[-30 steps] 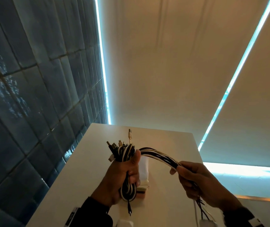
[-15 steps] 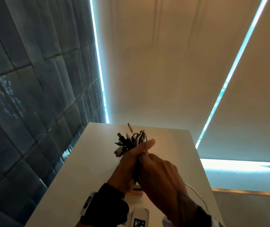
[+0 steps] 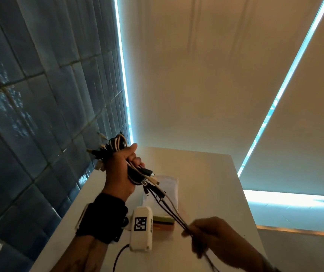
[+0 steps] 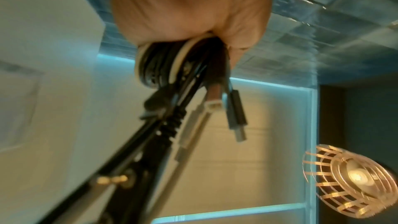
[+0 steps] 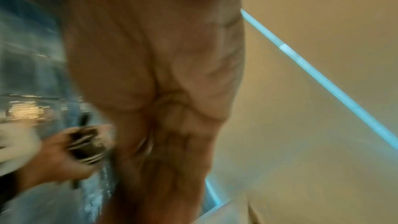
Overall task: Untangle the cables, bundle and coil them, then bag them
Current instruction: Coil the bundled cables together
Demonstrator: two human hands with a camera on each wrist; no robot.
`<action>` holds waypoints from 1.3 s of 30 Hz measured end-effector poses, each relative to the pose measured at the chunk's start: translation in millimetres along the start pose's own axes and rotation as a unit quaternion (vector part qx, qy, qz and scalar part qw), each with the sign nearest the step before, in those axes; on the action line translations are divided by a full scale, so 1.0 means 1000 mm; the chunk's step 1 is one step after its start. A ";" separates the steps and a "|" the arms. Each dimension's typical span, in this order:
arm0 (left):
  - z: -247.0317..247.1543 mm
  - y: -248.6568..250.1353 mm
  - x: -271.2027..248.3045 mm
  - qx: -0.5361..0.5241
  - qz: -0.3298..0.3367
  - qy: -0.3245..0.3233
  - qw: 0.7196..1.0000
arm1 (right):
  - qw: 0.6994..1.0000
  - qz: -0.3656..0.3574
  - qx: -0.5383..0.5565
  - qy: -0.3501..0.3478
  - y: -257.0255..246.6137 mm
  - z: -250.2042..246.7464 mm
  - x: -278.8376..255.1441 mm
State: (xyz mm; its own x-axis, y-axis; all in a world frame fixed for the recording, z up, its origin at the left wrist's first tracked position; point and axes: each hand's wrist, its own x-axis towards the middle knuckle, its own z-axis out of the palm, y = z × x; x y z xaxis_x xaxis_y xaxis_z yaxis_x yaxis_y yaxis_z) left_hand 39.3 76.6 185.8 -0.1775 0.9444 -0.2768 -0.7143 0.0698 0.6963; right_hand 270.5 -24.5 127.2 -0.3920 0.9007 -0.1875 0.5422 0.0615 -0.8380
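The coil (image 3: pixel 118 146) is gripped in the left hand (image 3: pixel 120 169); its tails (image 3: pixel 167 207) are held taut, down-right, pinched by the right hand (image 3: pixel 212 236).

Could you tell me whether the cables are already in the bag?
Not yet: the left hand grips the cable bundle, the right hand pulls strands; the bag lies flat on the table.

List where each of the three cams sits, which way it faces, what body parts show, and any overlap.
Head: on the head, facing the table and blinds; left hand grips the cable bundle, right hand pulls the loose cable ends.
Left wrist: along the left hand at the cable bundle.
Right wrist: along the blurred right hand.
Shared: all show the bundle.
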 end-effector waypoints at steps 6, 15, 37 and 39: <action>0.016 -0.014 -0.022 0.064 0.025 -0.131 0.989 | 0.956 -0.053 0.283 0.053 -0.014 -0.012 0.028; 0.017 -0.028 -0.028 0.148 0.053 -0.091 0.983 | 0.912 -0.021 0.394 -0.110 -0.050 0.018 0.045; -0.004 -0.032 -0.055 0.318 -0.161 -0.272 0.894 | 0.983 -0.040 0.156 -0.087 -0.037 -0.060 0.049; -0.004 -0.035 -0.056 0.290 -0.192 -0.277 0.896 | 0.991 -0.050 0.108 -0.065 -0.048 -0.065 0.051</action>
State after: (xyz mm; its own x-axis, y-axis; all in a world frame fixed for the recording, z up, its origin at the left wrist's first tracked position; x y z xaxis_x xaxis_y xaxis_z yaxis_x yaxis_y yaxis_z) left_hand 71.5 20.2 174.4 0.4840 0.8180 -0.3109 -0.1495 0.4273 0.8916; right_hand 272.4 46.4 191.1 -0.5360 0.8306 -0.1506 0.3289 0.0412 -0.9435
